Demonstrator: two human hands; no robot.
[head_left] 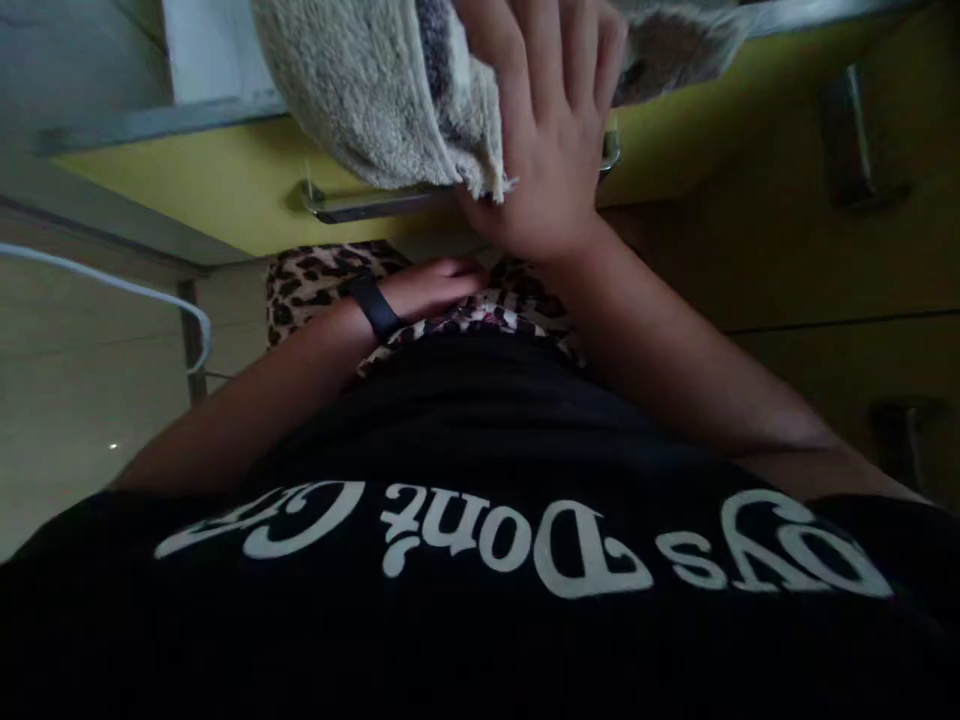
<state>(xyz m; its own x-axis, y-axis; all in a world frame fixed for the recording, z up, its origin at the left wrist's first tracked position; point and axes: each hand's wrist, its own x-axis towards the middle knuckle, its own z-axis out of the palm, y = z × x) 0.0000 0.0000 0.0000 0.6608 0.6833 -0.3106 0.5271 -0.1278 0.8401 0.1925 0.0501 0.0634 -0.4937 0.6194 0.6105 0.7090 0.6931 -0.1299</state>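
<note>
My right hand [547,140] is closed on a grey-beige towel [367,90] with a dark patterned band and a frayed edge. Its fingers reach forward over the cloth, and the thumb is mostly hidden beneath it. The towel hangs over the front edge of a yellow drawer front [202,180]. Lower down, my left hand [442,285] rests on my lap, on leopard-print fabric [315,275]. Its fingers are loosely bent and partly in shadow, with no object visible in them. A black band [375,305] circles the left wrist.
A metal bar handle [360,207] runs along the drawer front below the towel. Further yellow fronts with handles [862,150] stand at the right. A white cable [112,277] curves in from the left above the tiled floor [82,400]. A white flat surface [214,50] shows at top left.
</note>
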